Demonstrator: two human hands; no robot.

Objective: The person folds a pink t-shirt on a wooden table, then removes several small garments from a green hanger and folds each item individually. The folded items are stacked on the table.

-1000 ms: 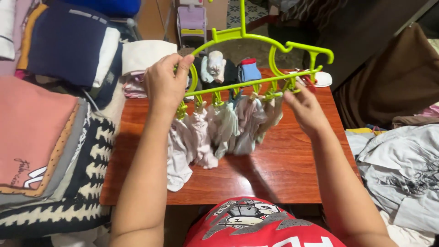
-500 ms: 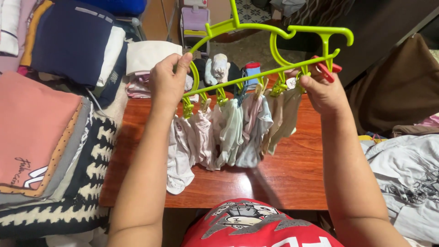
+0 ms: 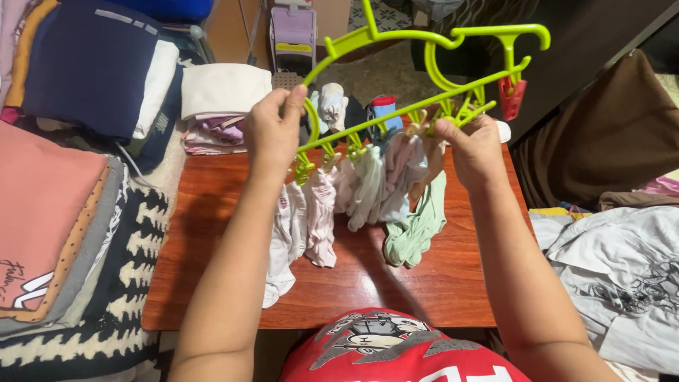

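Change since the previous frame: the right hand [image 3: 472, 150] has shifted inward along the rail, and a pale green garment [image 3: 417, 228] that hung clipped with the others now droops lower, its bottom resting on the table [image 3: 212, 233].

Item 1. Lime-green clip hanger [image 3: 424, 49]: held up over the table, tilted, its right end higher than its left. A red clip [image 3: 509, 95] hangs near the raised right end.

Item 2. Left hand [image 3: 274, 131]: closed around the left end of the hanger, fingers wrapped over the curved frame, thumb up against it.

Item 3. Right hand: fingers curled at the rail among the green clips, pinching the top of the pale green garment; how tightly it grips cannot be told.

Item 4. Small pale clothes [image 3: 322, 212]: white, pink and light green pieces, hanging bunched from the clips between the two hands; the lowest white piece trails onto the table.

Item 5. Table: reddish-brown wood, directly under the hanger.

Item 6. Rolled socks [image 3: 332, 102]: a row at the far edge of the table, behind the hanger.

Item 7. Folded clothes [image 3: 92, 71]: stacks to the left, dark blue, white and pink.

Item 8. Grey printed cloth [image 3: 622, 269]: heaped at the right.
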